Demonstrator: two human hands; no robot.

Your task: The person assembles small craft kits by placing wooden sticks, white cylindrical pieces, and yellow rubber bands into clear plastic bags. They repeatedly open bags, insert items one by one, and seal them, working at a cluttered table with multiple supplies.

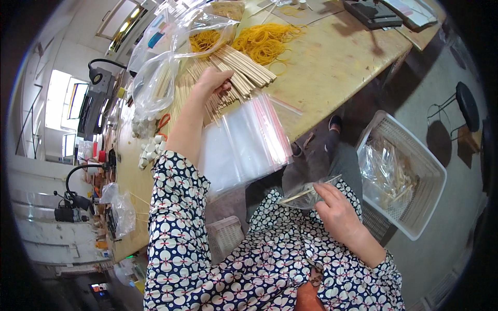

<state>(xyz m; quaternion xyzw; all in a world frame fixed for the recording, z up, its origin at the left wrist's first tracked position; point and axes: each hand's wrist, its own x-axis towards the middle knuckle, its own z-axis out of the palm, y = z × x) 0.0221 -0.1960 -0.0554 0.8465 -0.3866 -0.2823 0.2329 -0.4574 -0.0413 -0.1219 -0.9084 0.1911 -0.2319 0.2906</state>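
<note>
My left hand [211, 82] is closed, its fingers curled down among a pile of thin wooden sticks [245, 72] on the table; the fingertips are partly hidden. Just below that hand lies a stack of clear zip bags [236, 142] with pink-edged openings, reaching over the table's near edge. Above my lap, my right hand [336, 210] grips a clear plastic bag [303, 199] with pale sticks in it, pinched between thumb and fingers.
Yellow rubber bands [267, 41] lie heaped behind the sticks, beside a large clear bag [155, 85]. White caps [150, 150] and orange-handled scissors [164, 123] sit left of my forearm. A white basket [423, 207] with filled bags stands on the floor at right, near a stool [467, 106].
</note>
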